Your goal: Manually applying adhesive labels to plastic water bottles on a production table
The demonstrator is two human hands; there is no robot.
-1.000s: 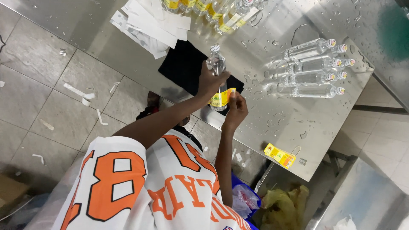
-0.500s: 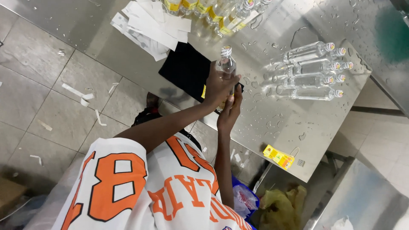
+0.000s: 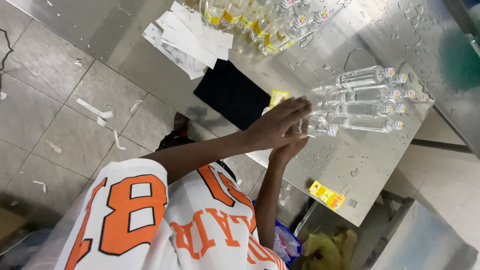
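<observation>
— What is seen, from the biggest thing down?

— A wet steel table is seen, and everything else is placed by it. On its middle a black cloth is spread; toward its far edge white paper strips are piled, with labelled bottles stood just beyond them. Near its right end four clear bottles are laid side by side (caps pointed right).

— And the hands?

— They are held flat above the table's near edge, just right of the cloth. The left hand is laid on top with fingers straight, the right hand is pressed up from beneath. A small clear bottle is pinned between the two palms, lying on its side, its cap shown past the fingertips toward the laid bottles. No fingers are curled round it. A yellow label is seen behind the left hand.

— Anything smaller?

— A yellow label packet is left at the table's near corner.
</observation>
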